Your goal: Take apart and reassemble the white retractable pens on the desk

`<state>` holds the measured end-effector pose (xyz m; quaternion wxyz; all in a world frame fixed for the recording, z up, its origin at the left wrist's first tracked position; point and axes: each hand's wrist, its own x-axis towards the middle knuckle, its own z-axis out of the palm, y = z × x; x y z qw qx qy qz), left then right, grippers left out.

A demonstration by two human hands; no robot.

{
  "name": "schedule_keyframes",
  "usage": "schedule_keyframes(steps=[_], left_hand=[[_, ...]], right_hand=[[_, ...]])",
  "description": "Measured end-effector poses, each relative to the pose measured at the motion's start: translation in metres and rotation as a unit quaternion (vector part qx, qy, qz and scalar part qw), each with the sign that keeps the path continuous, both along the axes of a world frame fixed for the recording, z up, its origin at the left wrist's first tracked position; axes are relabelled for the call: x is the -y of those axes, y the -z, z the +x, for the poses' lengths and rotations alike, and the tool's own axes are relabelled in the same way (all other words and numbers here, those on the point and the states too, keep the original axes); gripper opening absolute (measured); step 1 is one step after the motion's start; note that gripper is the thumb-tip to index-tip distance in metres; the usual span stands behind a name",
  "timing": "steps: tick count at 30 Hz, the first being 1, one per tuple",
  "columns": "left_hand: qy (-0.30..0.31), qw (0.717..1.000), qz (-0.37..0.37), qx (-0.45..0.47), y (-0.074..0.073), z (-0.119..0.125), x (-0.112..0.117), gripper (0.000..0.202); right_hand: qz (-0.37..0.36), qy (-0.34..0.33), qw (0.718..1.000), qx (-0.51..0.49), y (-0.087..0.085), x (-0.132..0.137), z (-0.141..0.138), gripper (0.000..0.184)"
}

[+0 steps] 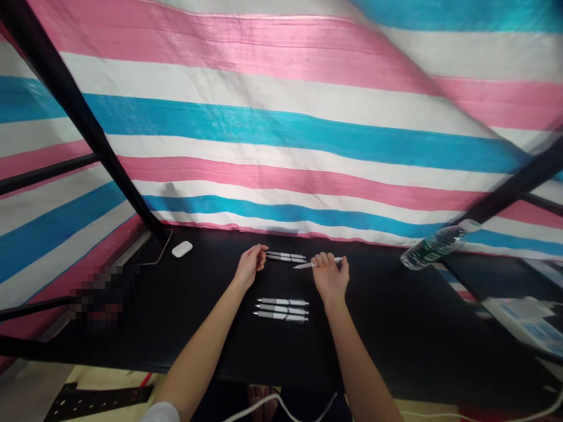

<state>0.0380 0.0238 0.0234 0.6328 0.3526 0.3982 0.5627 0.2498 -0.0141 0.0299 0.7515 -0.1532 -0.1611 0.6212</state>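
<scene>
On a black table lie several white pens. My left hand is closed in a pinch on the left ends of two white pens at the far side. My right hand is closed around a single white pen, which points left out of the fist. Nearer to me, between my forearms, three white pens lie side by side in a neat row.
A white earbud case and a dark tablet or phone sit at the far left. A clear water bottle lies at the far right. A striped pink, white and blue tarp hangs behind, with black frame poles.
</scene>
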Motion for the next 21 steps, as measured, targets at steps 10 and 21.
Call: schedule_keyframes(steps=[10,21], left_hand=[[0.014,1.0,0.005,-0.007,-0.002,-0.0001,0.0019,0.037],[0.031,0.947,0.136,-0.291,0.0004,0.0019,0.0058,0.031]], right_hand=[[-0.031,0.06,0.995,0.08,0.0029,-0.002,0.0016,0.038],[-0.029,0.028,0.998,0.05,0.0027,-0.0017,-0.0038,0.036]])
